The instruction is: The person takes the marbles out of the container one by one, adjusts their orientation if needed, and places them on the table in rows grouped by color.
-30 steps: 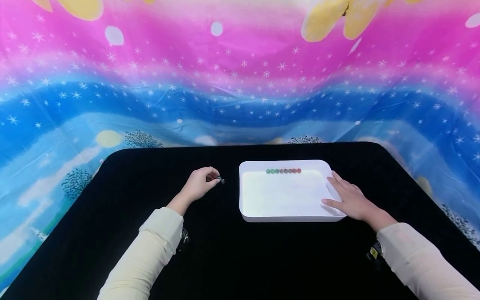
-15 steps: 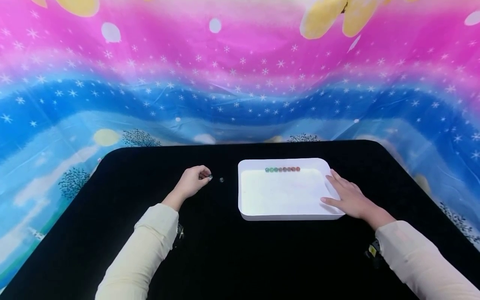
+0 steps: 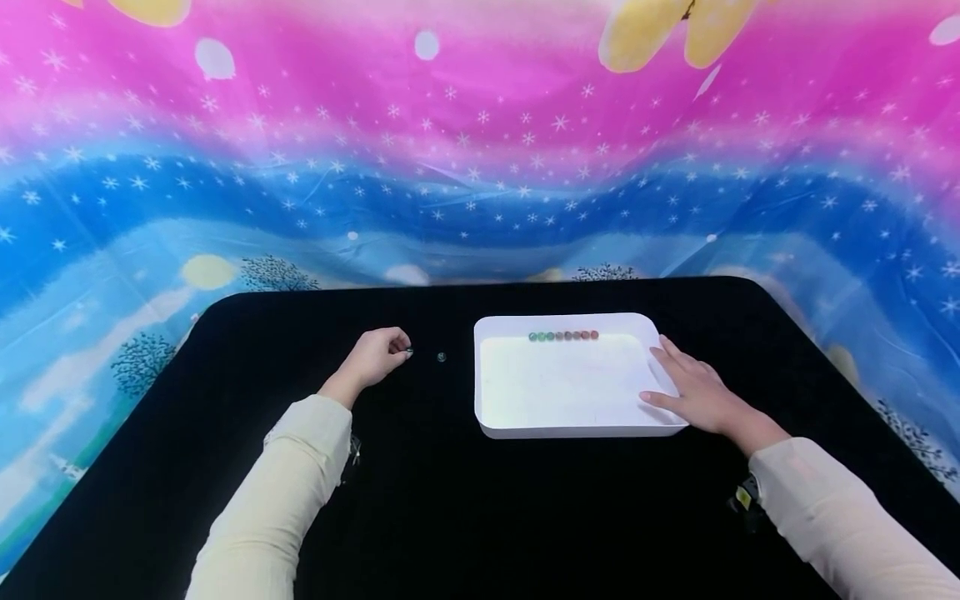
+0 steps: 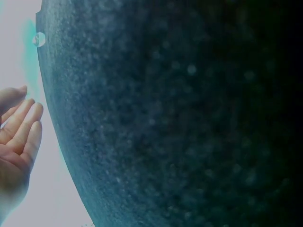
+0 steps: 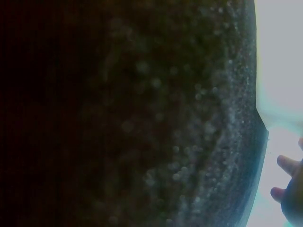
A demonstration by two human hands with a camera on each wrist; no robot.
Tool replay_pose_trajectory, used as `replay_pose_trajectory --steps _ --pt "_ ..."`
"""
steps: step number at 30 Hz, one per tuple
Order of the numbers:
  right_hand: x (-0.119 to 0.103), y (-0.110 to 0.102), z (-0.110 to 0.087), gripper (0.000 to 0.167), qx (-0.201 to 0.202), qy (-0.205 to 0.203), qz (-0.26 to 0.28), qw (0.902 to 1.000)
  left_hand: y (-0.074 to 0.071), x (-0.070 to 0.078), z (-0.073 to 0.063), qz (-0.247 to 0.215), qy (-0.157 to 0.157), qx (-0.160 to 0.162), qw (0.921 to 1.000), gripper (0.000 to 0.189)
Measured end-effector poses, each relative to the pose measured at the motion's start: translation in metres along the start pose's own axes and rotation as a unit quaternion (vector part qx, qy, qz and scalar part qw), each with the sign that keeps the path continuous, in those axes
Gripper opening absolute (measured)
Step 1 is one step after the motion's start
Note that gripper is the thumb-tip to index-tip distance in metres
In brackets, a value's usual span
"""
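In the head view my left hand (image 3: pixel 372 357) pinches a small dark, glassy marble (image 3: pixel 408 352) between thumb and fingertips, left of the tray. Another glass marble (image 3: pixel 441 357) lies on the black cloth between that hand and the tray; the left wrist view shows a clear marble (image 4: pixel 39 39) beyond the fingertips. A white rectangular tray (image 3: pixel 570 432) holds a row of several marbles (image 3: pixel 564 336) along its far side, green at the left and reddish at the right. My right hand (image 3: pixel 697 390) rests with spread fingers on the tray's right rim.
A black cloth (image 3: pixel 480 517) covers the table, whose far edge runs close to a pink and blue printed curtain (image 3: pixel 480 167). Dark wrist devices are strapped under both sleeves. Mostly blurred black cloth fills the two wrist views.
My left hand has drawn leftward, away from the marble on the cloth, with a marble at its fingertips. The right hand stays on the tray rim. The head view has shifted slightly.
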State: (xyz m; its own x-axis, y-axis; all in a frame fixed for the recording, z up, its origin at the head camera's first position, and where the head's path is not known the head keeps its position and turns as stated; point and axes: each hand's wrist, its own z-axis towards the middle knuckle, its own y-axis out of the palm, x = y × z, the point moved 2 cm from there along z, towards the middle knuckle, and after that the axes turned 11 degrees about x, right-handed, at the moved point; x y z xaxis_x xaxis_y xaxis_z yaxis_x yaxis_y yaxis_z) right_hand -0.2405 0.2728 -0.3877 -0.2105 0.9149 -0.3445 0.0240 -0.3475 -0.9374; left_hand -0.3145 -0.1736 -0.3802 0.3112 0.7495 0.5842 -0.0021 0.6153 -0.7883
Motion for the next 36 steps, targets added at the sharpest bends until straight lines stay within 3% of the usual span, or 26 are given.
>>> replay_pose_trajectory --steps 17,36 --pt "-0.0021 -0.0003 -0.0012 0.087 0.006 -0.001 -0.001 1.0 0.0003 -0.0075 0.0039 0.035 0.002 -0.014 0.9993 0.011" --pt "-0.0026 -0.0007 -0.0012 0.087 0.006 -0.003 -0.001 1.0 0.0024 -0.0107 0.0062 0.067 -0.019 -0.023 0.9973 0.01"
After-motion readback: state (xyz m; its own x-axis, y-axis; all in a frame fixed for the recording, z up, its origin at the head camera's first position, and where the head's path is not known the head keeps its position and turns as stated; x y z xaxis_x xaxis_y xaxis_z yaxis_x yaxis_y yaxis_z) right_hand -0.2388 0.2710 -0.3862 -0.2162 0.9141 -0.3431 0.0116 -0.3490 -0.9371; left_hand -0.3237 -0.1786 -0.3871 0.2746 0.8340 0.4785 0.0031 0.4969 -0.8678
